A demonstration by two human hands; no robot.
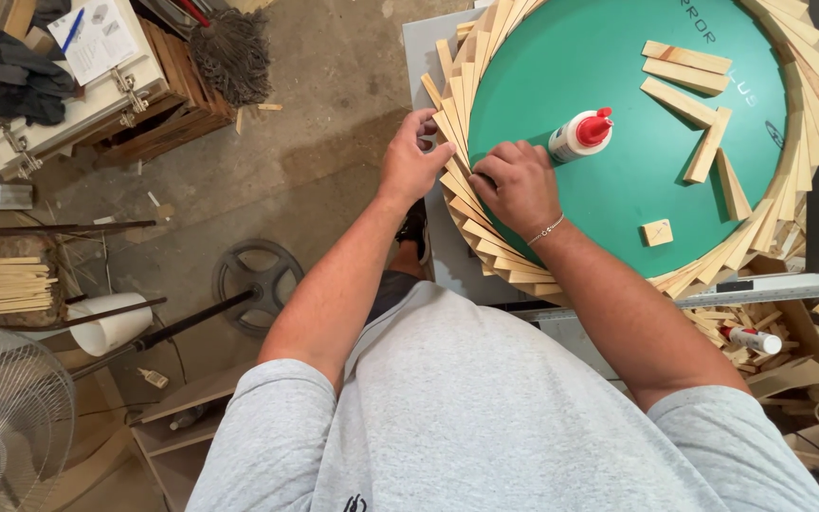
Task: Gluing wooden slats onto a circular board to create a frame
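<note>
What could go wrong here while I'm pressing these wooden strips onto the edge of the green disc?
The left hand and right hand press on the ring of wooden strips, which overhangs the green disc; uneven pressure could shift neighbouring strips. The glue bottle lies on its side just beyond the right hand, so a nudge might roll it or smear glue. Loose wood pieces on the disc could get knocked.

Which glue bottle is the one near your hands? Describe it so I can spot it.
Find the round green disc ringed with wooden strips. The glue bottle lies on its side on the green, just beyond the right hand. Unlike the loose wood pieces nearby, it is white with a red cap.
</note>
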